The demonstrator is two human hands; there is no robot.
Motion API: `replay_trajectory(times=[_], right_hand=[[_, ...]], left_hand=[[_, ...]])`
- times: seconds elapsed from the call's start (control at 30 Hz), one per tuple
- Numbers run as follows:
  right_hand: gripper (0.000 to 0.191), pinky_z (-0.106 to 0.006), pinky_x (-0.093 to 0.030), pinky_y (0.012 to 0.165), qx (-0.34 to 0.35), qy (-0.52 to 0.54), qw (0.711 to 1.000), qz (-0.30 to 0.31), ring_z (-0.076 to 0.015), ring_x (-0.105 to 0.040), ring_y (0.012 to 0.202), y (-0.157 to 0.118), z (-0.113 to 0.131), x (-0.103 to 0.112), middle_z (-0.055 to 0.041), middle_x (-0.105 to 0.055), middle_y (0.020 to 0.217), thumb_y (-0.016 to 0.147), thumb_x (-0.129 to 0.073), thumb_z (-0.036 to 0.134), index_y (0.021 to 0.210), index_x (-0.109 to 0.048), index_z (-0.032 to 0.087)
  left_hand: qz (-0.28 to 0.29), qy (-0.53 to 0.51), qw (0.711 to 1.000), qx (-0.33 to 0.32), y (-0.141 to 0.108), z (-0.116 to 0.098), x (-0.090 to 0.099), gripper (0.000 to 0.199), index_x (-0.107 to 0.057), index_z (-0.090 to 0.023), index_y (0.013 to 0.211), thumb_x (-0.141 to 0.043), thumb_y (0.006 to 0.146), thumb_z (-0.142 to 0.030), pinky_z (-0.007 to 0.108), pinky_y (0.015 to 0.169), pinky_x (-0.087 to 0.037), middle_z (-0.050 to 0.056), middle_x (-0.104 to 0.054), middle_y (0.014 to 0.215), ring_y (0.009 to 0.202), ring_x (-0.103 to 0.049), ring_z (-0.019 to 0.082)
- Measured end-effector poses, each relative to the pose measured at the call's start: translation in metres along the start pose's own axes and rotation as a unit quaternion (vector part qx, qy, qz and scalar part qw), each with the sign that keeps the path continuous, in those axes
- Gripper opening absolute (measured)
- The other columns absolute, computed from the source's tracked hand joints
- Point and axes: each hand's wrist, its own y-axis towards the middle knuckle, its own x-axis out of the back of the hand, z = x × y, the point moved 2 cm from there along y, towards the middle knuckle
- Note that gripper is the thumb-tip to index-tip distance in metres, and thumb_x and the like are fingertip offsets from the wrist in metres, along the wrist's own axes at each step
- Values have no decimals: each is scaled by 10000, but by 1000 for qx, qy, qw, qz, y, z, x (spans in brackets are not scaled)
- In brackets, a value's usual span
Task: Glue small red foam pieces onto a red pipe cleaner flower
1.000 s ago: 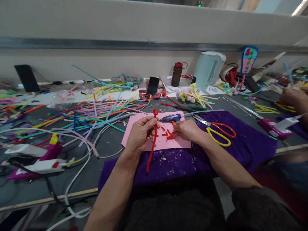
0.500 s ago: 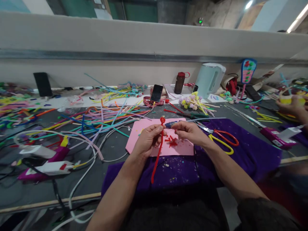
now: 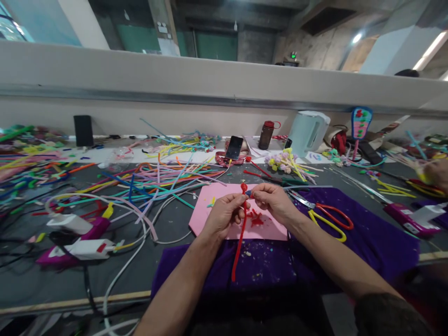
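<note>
My left hand point(image 3: 230, 209) pinches a red pipe cleaner point(image 3: 238, 249) below its round, knotted top; the long tail hangs down over the purple cloth point(image 3: 224, 266). Close on the right, my right hand point(image 3: 268, 197) has thumb and forefinger pressed together beside the stem; what it grips is too small to make out. Under both hands lies a pink sheet point(image 3: 206, 219) with short red pieces point(image 3: 257, 219) on it. Red-and-yellow scissors point(image 3: 315, 205) rest on the cloth to the right of my right hand.
Many coloured pipe cleaners point(image 3: 168, 172) and white cables spread across the left. Behind stand a phone point(image 3: 234, 148), a dark bottle point(image 3: 266, 135) and a pale kettle point(image 3: 307, 133). Purple power strips point(image 3: 409, 219) lie at both sides. Another person's hand point(image 3: 437, 175) is at the right edge.
The view has tilted up and shifted left. My right hand has closed in on the red stem near my left fingers, which still hold it.
</note>
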Motion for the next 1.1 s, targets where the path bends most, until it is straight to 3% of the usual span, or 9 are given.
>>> replay_trajectory(times=[0.13,0.27,0.73,0.97,1.1], right_hand=[[205,-170,-233,375,-30,21,999,-10,-36,-362,383,1,-10,-7,43,-513,487,636,-693,309,680,-594,135],[214,-166,-243,363,-14,20,999,-34,-36,-362,379,-2,-16,-11,37,-525,506,638,-684,319,691,-589,135],[190,-159,-284,358,9,28,998,-56,-39,-389,377,-9,-11,-10,50,-503,479,657,-665,311,693,-582,144],[300,-157,-266,330,0,75,997,-35,-40,-436,405,-6,-12,-1,-35,-613,707,737,-573,417,789,-624,127],[324,-155,-250,326,-8,77,996,-41,-46,-446,408,-6,-12,2,-48,-620,713,748,-552,438,811,-626,129]], left_hand=[[-5,0,1000,-4,0,0,0,292,-589,-116,683,-633,685,-404,141,334,-281,-30,-520,425,314,-415,29],[-4,5,1000,-11,1,2,0,294,-582,-119,691,-633,685,-408,155,336,-279,-27,-536,447,315,-411,34],[-4,60,998,-24,0,3,-7,282,-561,-127,685,-606,712,-404,159,361,-288,-29,-531,454,343,-422,41],[-17,52,998,-22,2,4,-2,300,-564,-129,662,-579,721,-423,167,343,-237,-43,-479,394,307,-372,37],[-23,51,998,-25,1,3,-2,302,-565,-130,651,-588,708,-426,171,345,-233,-42,-481,390,305,-369,39]])
